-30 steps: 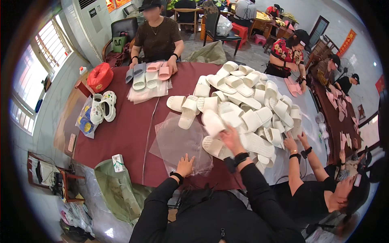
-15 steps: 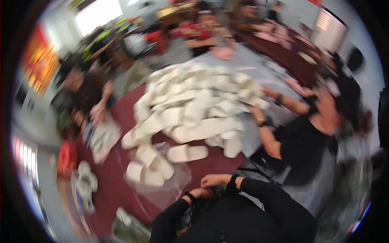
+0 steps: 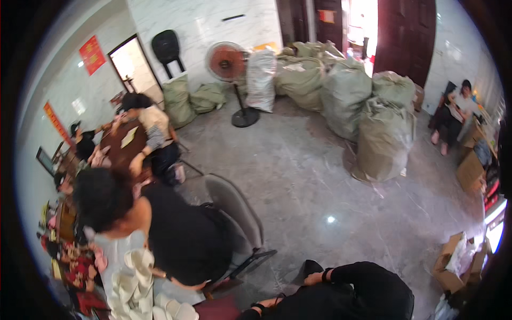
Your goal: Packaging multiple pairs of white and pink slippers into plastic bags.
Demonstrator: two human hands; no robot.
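Observation:
My right hand [image 3: 316, 277], with a dark band at the wrist, sticks out of a black sleeve at the bottom of the view and rests against a dark shape I cannot make out. Lower and further left, my left hand [image 3: 265, 305] lies close to the corner of the maroon table [image 3: 216, 310]. Both hands are small and partly hidden, so their grip is unclear. A heap of white slippers [image 3: 133, 282] covers the table at the lower left. A co-worker in black [image 3: 181, 234] sits beside it on a grey chair [image 3: 234, 208].
Several large stuffed green sacks [image 3: 384, 133] stand on the grey stone floor at the back right. A standing fan [image 3: 226, 61] is by the far wall. Cardboard boxes [image 3: 453, 261] sit at the lower right. Another person [image 3: 456, 106] sits at the far right, and others work at a brown table [image 3: 125, 141] on the left.
The view has swung from the slipper table round to the right, onto the floor and sacks. My hands have come off the clear bag and drawn in to my body.

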